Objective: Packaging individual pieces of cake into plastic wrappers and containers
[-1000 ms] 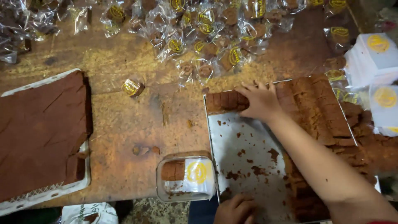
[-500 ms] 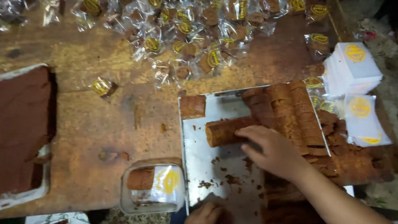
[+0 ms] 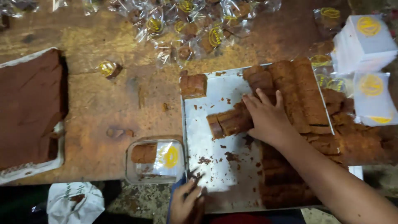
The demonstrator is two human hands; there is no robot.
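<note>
Cake row [image 3: 229, 122] slid leftward, right hand [image 3: 267, 118] atop

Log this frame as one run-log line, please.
right hand: palm down on row of brown cake bars | left hand: at near edge of crumb-strewn metal tray | clear plastic box: beside tray

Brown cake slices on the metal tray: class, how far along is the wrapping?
Done: wrapped pieces piled at the table's far edge. In hand: right hand draws a row of slices from the stack; left hand at the tray edge. Left: the stacked slices and an uncut slab.
</note>
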